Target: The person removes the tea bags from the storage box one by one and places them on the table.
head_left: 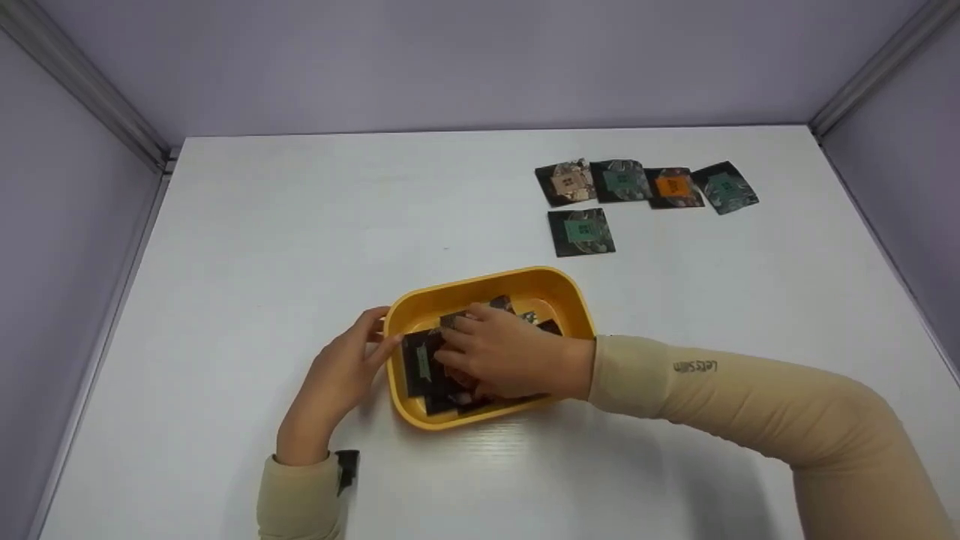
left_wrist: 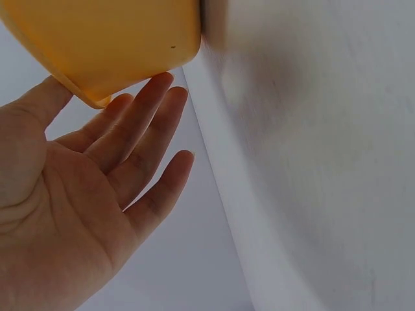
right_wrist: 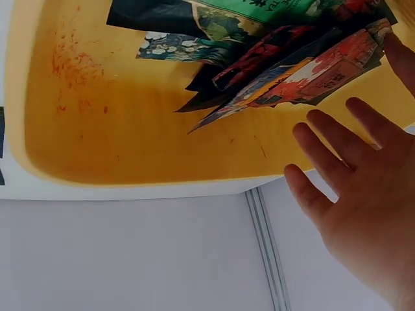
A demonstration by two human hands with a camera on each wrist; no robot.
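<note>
Nearest camera: R sleeve, running in from near right toward the yellow tub at mid-table. R hand is inside tub, over the loose pkts; fingers parted, thumb at a pkt edge, no pkt seen clenched. L hand pinches tub's left rim lightly, thumb over the edge, fingers on outer wall. Pkt locations: overlapping pile in tub, part hidden by R hand; also a row of four at far right of table, plus a single pkt just near of the row's left end. Handling est.: pkts prob. light, thin, flexible; faces prob. slick, so stacked ones may slide. Not fragile as such, but hard creasing could mark them. Rec. hold: one free edge or corner, thumb vs. index, min. pressure. Tub est. light, stiff plastic; best steadied by rim.
</note>
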